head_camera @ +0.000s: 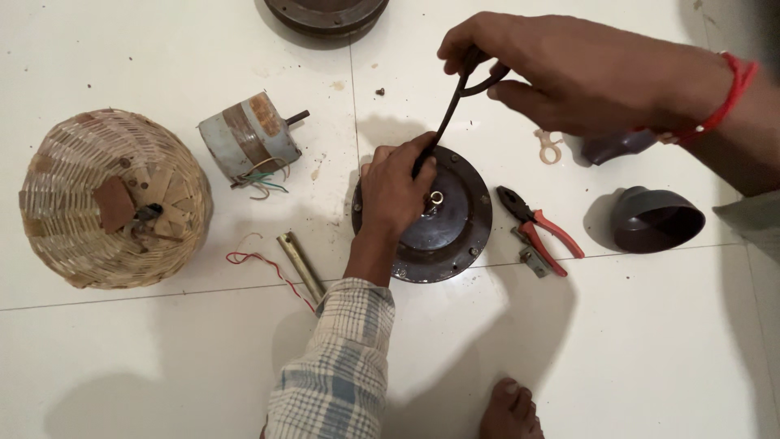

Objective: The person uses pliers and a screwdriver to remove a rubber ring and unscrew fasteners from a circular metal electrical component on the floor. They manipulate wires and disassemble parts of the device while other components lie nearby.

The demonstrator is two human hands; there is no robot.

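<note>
Nearest to me a bare foot (509, 409) rests on the white tiled floor (634, 349). Just beyond it, the left hand (396, 193), coming out of a checked sleeve (333, 370), lies curled over the round dark motor housing (455, 223), fingers pressed down near the brass hub (436, 197) at its centre. To the left of the housing lie a short metal bar (301, 266) and a red wire (264, 268); to the right, red-handled pliers (540, 229) and a dark plastic cup (655, 218). Farther out, the right hand (561, 69), with a red thread at the wrist, is closed around the loop handles of a thin black tool (448, 118) whose tip slants down to the hub, right by the left fingers. Off to the left sit an overturned woven basket (110, 199) and a small cylindrical motor (250, 136).
</note>
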